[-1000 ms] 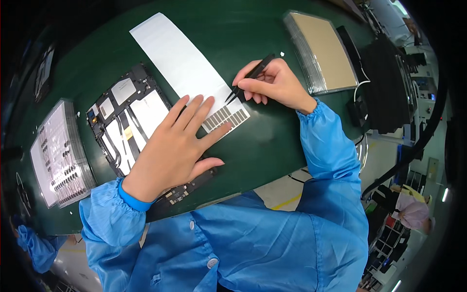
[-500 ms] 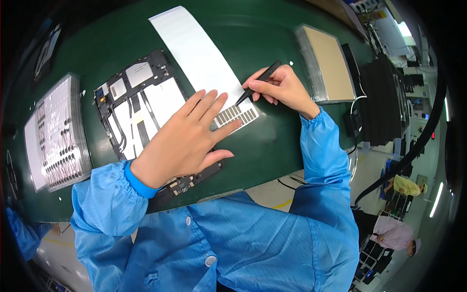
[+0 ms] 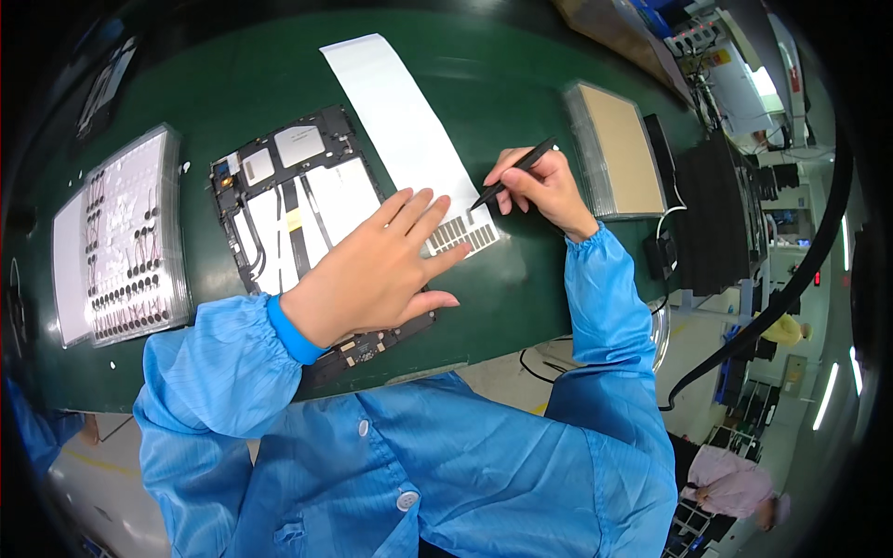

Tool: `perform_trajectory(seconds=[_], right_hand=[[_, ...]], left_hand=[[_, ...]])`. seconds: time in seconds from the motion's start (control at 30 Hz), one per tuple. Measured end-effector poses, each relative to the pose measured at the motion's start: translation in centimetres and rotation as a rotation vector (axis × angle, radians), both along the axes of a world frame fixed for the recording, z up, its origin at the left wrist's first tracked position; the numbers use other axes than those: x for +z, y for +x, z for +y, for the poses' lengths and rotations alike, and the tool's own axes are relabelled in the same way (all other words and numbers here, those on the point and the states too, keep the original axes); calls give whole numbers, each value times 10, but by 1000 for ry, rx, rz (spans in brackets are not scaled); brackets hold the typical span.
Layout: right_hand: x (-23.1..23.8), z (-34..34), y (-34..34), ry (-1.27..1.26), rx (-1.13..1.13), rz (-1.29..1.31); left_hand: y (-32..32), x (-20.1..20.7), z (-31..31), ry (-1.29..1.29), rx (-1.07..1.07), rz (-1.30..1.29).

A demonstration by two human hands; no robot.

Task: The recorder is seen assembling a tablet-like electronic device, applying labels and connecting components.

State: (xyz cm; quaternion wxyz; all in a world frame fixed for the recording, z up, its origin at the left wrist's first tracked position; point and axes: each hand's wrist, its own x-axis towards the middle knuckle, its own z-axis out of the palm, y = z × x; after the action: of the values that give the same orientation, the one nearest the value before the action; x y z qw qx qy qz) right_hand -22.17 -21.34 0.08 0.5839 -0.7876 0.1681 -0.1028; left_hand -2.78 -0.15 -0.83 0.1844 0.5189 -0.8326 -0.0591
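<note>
My right hand (image 3: 551, 193) pinches black pointed tweezers (image 3: 521, 167), their tip at the near end of a long white backing sheet (image 3: 400, 112). Rows of small dark rectangular stickers (image 3: 479, 239) fill that end, and the tip is by their upper right part. Whether a sticker is caught in the tip is too small to tell. My left hand (image 3: 372, 270) lies flat with fingers spread, fingertips on the sheet's left edge beside the stickers. Under its palm and wrist is an opened flat electronic device (image 3: 346, 191) with white panels and black cables, partly hidden.
Left of the device stands a stack of clear trays (image 3: 139, 242) holding small wired parts. A stack of clear trays with a tan top sheet (image 3: 621, 149) is at the right. Beyond it are a black adapter (image 3: 660, 256) and black sheets (image 3: 716, 214). A person in pink (image 3: 730, 479) is in the background.
The tweezers' tip has shifted right across the stickers, from their left side to their upper right part. My left hand stays spread on the sheet. The whole view has shifted slightly.
</note>
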Motion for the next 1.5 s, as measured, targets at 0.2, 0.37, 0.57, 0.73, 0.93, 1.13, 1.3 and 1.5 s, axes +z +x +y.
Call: perform_trajectory(seconds=[0.2,0.37,0.57,0.73,0.93,1.13,1.3,1.5], right_hand=[[-13,-12,16,259,-148,-205],[0,6,81,226,-148,-147],[-10,8,154,167,-87,-240],[-26,16,168,266,-87,-212],[-32,16,172,308,-61,-205],[-30,15,169,253,-84,-204],[-28,25,167,172,-117,-264],[-35,19,168,142,-235,-410]], left_hand=[[-10,4,8,7,-25,-36],[1,28,22,-113,57,40],[83,28,28,-116,569,-46],[86,3,29,-94,658,-73],[91,3,29,-42,655,37],[85,7,27,-49,642,-15],[85,9,28,-30,610,-37],[85,9,27,-61,531,4]])
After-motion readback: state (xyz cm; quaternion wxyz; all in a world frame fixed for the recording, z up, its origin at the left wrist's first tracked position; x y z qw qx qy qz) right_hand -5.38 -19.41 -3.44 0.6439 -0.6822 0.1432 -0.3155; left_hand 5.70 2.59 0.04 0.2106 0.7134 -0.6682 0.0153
